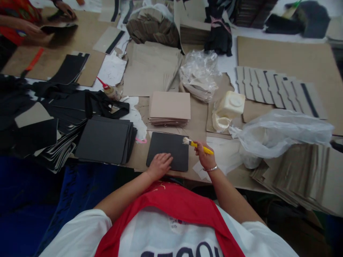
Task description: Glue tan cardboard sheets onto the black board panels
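Note:
In front of me a black rectangular board (pixel 171 146) with rounded corners lies flat on the table. My left hand (pixel 160 166) rests on its lower left part, fingers stretched out over the surface. My right hand (pixel 205 157) is closed around the yellow handle of a paintbrush (pixel 207 150). The brush's pale bristles are at the board's upper right edge; whether they touch it I cannot tell. Just behind the board sits a stack of beige cards (pixel 170 106). To the left is a stack of similar black boards (pixel 103 139).
A cut-open plastic jug (pixel 232 105) and a clear plastic bag (pixel 284 134) are on the right, near grey board stacks (pixel 294 175). A red-tipped glue bottle (pixel 111 92) lies at the left among black pieces. Another person's hands (pixel 32 28) hold a dark piece at upper left.

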Available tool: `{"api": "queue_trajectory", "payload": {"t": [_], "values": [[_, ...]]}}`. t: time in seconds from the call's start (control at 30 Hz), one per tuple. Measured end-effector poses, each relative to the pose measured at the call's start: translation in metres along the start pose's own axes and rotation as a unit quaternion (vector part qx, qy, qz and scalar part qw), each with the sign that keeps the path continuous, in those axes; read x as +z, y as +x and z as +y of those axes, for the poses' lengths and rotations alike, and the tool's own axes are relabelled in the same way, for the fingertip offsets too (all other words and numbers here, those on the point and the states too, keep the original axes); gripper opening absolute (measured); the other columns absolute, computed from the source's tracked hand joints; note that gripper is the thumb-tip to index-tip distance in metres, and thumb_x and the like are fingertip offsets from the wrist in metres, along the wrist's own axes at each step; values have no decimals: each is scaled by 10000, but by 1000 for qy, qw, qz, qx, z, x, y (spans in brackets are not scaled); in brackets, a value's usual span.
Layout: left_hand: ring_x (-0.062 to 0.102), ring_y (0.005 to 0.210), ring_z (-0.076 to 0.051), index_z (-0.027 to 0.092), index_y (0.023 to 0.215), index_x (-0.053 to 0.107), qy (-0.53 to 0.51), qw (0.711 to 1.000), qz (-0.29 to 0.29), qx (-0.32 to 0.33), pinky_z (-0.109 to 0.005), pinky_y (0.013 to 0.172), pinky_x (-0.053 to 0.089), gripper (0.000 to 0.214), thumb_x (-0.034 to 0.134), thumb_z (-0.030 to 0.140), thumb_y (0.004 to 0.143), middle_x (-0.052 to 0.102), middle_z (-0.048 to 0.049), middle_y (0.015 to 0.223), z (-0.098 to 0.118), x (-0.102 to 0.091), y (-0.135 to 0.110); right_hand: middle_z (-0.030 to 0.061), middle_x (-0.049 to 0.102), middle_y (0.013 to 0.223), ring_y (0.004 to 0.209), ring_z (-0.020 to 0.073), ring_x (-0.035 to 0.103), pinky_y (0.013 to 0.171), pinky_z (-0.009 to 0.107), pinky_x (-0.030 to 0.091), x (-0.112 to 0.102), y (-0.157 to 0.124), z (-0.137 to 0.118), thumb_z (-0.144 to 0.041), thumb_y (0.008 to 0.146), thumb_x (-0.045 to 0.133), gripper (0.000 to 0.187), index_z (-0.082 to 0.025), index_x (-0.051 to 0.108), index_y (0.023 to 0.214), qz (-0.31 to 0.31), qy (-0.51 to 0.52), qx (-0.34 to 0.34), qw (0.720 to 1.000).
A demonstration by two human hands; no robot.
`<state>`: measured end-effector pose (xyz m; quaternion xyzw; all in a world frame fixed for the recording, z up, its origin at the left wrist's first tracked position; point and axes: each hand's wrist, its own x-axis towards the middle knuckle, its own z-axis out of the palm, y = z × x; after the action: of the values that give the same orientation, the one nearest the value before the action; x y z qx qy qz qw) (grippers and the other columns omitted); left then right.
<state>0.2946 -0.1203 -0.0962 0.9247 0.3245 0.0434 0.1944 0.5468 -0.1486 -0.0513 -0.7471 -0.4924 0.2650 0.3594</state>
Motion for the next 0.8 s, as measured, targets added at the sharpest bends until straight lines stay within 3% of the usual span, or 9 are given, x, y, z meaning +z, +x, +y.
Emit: {"api": "queue_trajectory", "payload": {"t": [0.1,0.2,0.3,0.4,0.47,0.53,0.63,0.7,0.8], "values": [[396,1259,-286,221,1302,468,24,996,-77,34,-487,1034,295,493,540,358,834,437,-95,1407,28,17,-6,20,665,751,546,100,575,467,200,466,34,11,-29,-493,806,507,368,-178,657,925,-127,127,61,982],[343,1293,-298,206,1335,426,35,993,-105,29,-513,1050,262,550,549,377,827,398,-109,1433,32,26,-8,15,680,818,627,106,604,523,200,484,75,14,-46,-426,750,565,286,-187,669,867,-221,144,36,964],[330,1297,-291,203,1338,417,27,993,-110,37,-503,1056,254,544,546,354,831,437,-119,1396,28,26,-8,9,679,806,718,112,617,647,212,494,102,11,-52,-375,752,547,234,-180,665,805,-264,127,-17,956],[376,1261,-290,207,1287,471,12,995,-97,35,-497,1033,286,481,546,343,832,504,-122,1319,26,23,-6,7,672,788,727,117,614,679,223,491,108,11,-56,-365,761,535,223,-178,655,786,-274,118,-37,954],[440,1201,-275,201,1246,505,-12,998,-62,1,-461,989,347,430,524,353,844,536,-127,1271,20,18,-4,10,669,782,717,123,618,676,230,498,102,13,-58,-373,766,537,224,-180,651,784,-248,115,-37,961],[470,1163,-272,180,1244,501,-36,995,22,-96,-435,954,381,429,490,372,861,534,-146,1263,6,11,-2,15,671,797,685,123,626,648,236,511,90,15,-56,-396,804,505,259,-189,650,863,-190,122,-25,974],[434,1199,-309,119,1295,442,-64,943,159,-285,-452,973,367,551,532,404,833,482,-199,1298,-31,0,4,42,676,909,695,124,650,660,259,536,68,11,-38,-406,880,412,356,-201,579,1119,-72,107,-29,991],[471,1159,-307,102,1253,483,-111,917,164,-347,-434,954,393,555,598,383,787,525,-198,1227,-55,-4,9,81,664,1021,832,156,662,763,309,539,56,2,-16,-381,897,398,398,-190,506,1229,4,31,-61,998],[570,985,-252,134,1089,600,-192,906,117,-359,-386,870,459,374,615,319,764,608,-128,1019,-76,-3,14,145,631,1114,1008,230,621,857,399,508,53,-18,24,-340,900,384,416,-147,484,1255,49,-123,-72,989]]}}
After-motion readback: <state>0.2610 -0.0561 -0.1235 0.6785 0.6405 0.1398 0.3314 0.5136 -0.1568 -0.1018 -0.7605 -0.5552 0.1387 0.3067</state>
